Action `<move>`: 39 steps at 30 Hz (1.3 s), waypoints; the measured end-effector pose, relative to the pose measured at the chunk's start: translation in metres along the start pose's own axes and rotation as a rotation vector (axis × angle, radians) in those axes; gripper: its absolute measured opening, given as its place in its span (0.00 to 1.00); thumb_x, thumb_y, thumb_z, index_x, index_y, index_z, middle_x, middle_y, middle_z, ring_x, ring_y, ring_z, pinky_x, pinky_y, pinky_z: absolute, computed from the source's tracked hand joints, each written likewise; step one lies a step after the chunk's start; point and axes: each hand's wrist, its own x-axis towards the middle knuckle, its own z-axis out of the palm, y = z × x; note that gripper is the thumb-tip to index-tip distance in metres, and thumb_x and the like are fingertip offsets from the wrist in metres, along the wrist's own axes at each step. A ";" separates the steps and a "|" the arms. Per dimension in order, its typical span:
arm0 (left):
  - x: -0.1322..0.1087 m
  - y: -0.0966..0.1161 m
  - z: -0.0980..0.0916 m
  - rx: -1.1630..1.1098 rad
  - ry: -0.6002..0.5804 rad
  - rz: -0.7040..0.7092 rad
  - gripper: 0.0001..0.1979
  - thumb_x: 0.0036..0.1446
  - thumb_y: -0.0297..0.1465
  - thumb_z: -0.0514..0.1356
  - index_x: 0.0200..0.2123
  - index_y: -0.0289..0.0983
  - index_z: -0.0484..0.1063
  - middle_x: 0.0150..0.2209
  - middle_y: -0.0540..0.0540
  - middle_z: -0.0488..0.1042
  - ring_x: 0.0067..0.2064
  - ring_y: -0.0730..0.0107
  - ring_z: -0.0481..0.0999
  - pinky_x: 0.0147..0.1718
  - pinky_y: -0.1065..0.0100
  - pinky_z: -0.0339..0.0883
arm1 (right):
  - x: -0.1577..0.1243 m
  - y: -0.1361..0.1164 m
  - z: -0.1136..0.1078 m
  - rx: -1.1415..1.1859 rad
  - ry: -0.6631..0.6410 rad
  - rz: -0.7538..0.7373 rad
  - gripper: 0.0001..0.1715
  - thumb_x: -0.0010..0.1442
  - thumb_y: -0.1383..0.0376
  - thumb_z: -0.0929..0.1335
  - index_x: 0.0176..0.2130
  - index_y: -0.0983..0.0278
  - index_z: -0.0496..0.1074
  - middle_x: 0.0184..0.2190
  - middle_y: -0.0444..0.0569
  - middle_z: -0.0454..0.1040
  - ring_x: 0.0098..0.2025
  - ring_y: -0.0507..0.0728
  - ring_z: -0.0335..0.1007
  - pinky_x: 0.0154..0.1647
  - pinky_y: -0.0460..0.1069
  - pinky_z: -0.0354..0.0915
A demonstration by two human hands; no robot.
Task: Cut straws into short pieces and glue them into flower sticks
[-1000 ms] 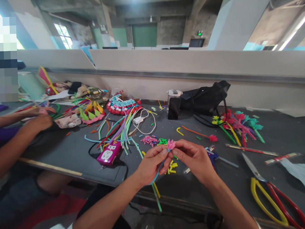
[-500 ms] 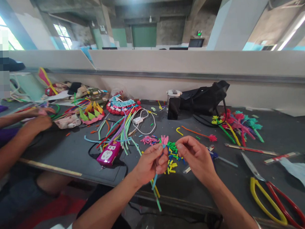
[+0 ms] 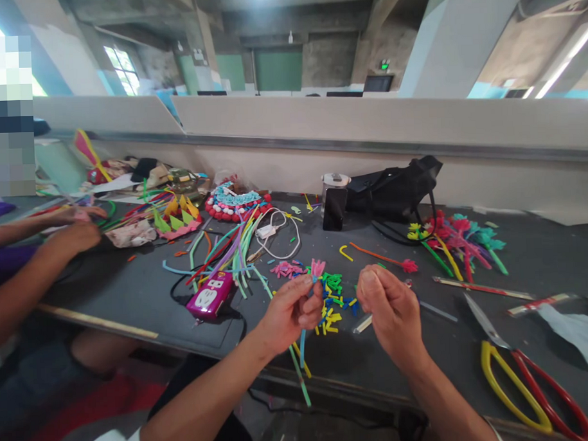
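My left hand (image 3: 293, 312) is closed, pinching a pipe-cleaner flower just below its pink head (image 3: 317, 268). A light blue stem (image 3: 303, 349) hangs down below that hand. To the right, my right hand (image 3: 392, 307) is held up with its fingers curled tight; whatever they grip, if anything, is hidden. Between and behind the hands lie short cut pieces of pipe cleaner: a pink pile (image 3: 288, 269), a green pile (image 3: 331, 283) and yellow pieces (image 3: 330, 322), with some blue among them.
Large scissors (image 3: 502, 351) with yellow and red handles lie at right, near a bunch of finished flowers (image 3: 461, 237). A phone (image 3: 335, 209) leans on a jar before a black bag (image 3: 394, 191). A purple box (image 3: 210, 297) stands left. Another person's hands (image 3: 79, 228) work at far left.
My right hand has moved right, away from the flower, and its fingers have curled in more tightly. My left hand keeps hold of the flower, almost in place; the blue stem hangs straighter.
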 end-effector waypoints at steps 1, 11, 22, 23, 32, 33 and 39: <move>0.000 0.000 0.001 0.012 0.001 0.004 0.13 0.58 0.37 0.60 0.27 0.34 0.67 0.18 0.57 0.53 0.16 0.83 0.52 0.17 0.76 0.43 | 0.000 0.001 0.000 -0.024 0.003 -0.012 0.23 0.69 0.59 0.59 0.23 0.61 0.55 0.20 0.39 0.54 0.23 0.50 0.52 0.27 0.47 0.52; 0.003 -0.004 0.001 0.079 0.071 0.105 0.11 0.56 0.35 0.63 0.27 0.34 0.68 0.18 0.56 0.58 0.17 0.83 0.55 0.17 0.76 0.45 | 0.005 0.005 0.004 -0.081 -0.115 -0.084 0.07 0.64 0.65 0.65 0.33 0.62 0.71 0.30 0.43 0.71 0.31 0.51 0.67 0.34 0.45 0.62; 0.004 -0.002 -0.001 0.070 0.113 0.146 0.07 0.56 0.32 0.63 0.30 0.36 0.68 0.21 0.55 0.63 0.17 0.83 0.58 0.16 0.77 0.46 | 0.003 0.012 0.008 -0.158 -0.023 -0.028 0.23 0.67 0.60 0.59 0.21 0.61 0.53 0.18 0.37 0.52 0.22 0.48 0.50 0.24 0.46 0.50; 0.004 -0.001 -0.001 0.064 0.116 0.138 0.07 0.56 0.32 0.63 0.30 0.35 0.69 0.21 0.55 0.63 0.17 0.83 0.58 0.16 0.77 0.46 | 0.003 0.014 0.008 -0.144 -0.016 -0.013 0.25 0.68 0.59 0.60 0.21 0.61 0.52 0.18 0.37 0.51 0.21 0.48 0.49 0.24 0.46 0.50; 0.006 0.008 -0.006 0.066 0.190 0.218 0.08 0.56 0.34 0.63 0.31 0.34 0.71 0.20 0.56 0.62 0.17 0.84 0.57 0.16 0.77 0.48 | 0.008 0.037 -0.012 -0.075 0.060 0.140 0.12 0.64 0.57 0.64 0.35 0.63 0.70 0.26 0.42 0.71 0.20 0.48 0.61 0.22 0.45 0.58; 0.007 0.009 -0.008 0.075 0.199 0.232 0.08 0.55 0.34 0.63 0.31 0.34 0.71 0.20 0.56 0.62 0.17 0.84 0.57 0.15 0.77 0.48 | 0.008 0.038 -0.015 -0.074 0.070 0.150 0.12 0.63 0.57 0.65 0.37 0.63 0.70 0.27 0.43 0.72 0.20 0.48 0.62 0.21 0.45 0.58; 0.002 0.004 -0.019 0.095 0.288 0.272 0.09 0.55 0.34 0.64 0.31 0.34 0.71 0.22 0.55 0.63 0.17 0.84 0.57 0.15 0.77 0.47 | -0.004 0.036 -0.021 -0.080 0.004 0.142 0.14 0.62 0.56 0.65 0.30 0.62 0.67 0.22 0.40 0.67 0.22 0.49 0.59 0.24 0.45 0.57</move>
